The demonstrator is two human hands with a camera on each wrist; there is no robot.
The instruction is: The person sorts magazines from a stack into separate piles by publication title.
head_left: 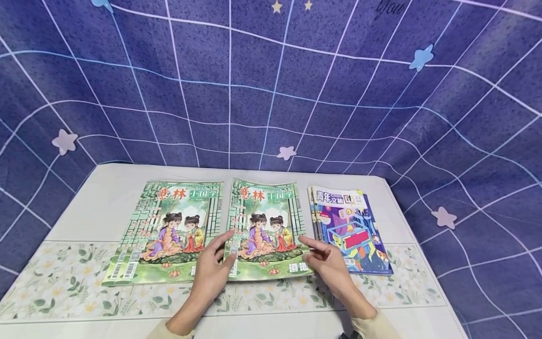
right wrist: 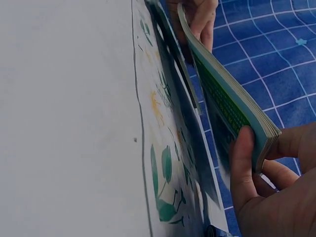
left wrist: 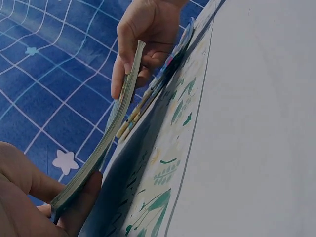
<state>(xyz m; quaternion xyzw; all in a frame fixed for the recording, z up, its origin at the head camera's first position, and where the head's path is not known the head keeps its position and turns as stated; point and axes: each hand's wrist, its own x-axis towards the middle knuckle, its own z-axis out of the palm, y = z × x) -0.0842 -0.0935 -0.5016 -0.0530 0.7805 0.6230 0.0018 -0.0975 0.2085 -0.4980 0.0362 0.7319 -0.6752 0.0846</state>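
Both hands hold one green magazine (head_left: 267, 226) by its two side edges, its cover showing two cartoon figures in robes. The left hand (head_left: 213, 270) grips the left edge, and the right hand (head_left: 330, 268) pinches the right edge. In the left wrist view the magazine (left wrist: 116, 121) is bent in a curve and raised above the table. The right wrist view shows the magazine (right wrist: 232, 84) between thumb and fingers, apart from the surface below. To the left lie overlapping magazines (head_left: 169, 235) with the same cover. A stack of purple-blue magazines (head_left: 351, 230) lies to the right.
The white table (head_left: 254, 325) carries a floral band (head_left: 46, 287) across its middle. Behind and beside it hangs a blue curtain (head_left: 203, 108) with a grid pattern and stars. A small dark object (right wrist: 216, 231) shows at the bottom of the right wrist view.
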